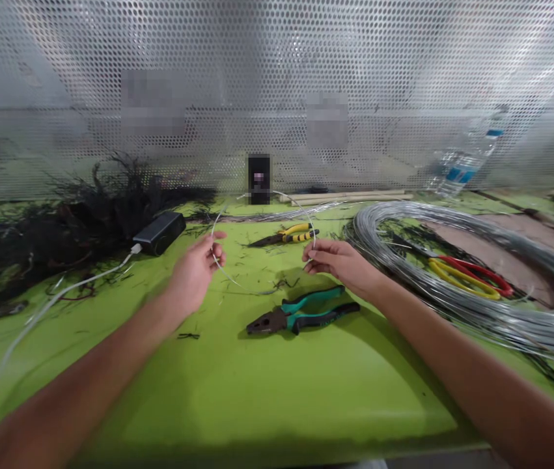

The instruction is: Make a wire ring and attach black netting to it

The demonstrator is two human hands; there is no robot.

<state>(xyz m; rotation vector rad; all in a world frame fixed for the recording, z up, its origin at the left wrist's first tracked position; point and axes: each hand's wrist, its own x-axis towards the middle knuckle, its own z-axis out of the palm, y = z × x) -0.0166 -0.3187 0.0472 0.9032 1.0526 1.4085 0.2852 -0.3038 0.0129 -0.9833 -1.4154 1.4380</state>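
Both my hands hold one thin silver wire (301,207) bent into an arch above the green table (277,397). My left hand (197,270) pinches one end of it, fingers closed. My right hand (340,260) grips the other end, fingers curled. Just below my right hand lie teal-handled pliers (301,314). Yellow-and-black pliers (289,235) rest beyond the wire arch.
A large coil of silver wire (476,273) fills the right side, with red-and-yellow cutters (469,275) inside it. A black power bank (159,232) with a white cable (52,299) sits left, by a heap of black fibres (62,221). A perforated metal screen (277,85) stands behind, a water bottle (467,159) against it.
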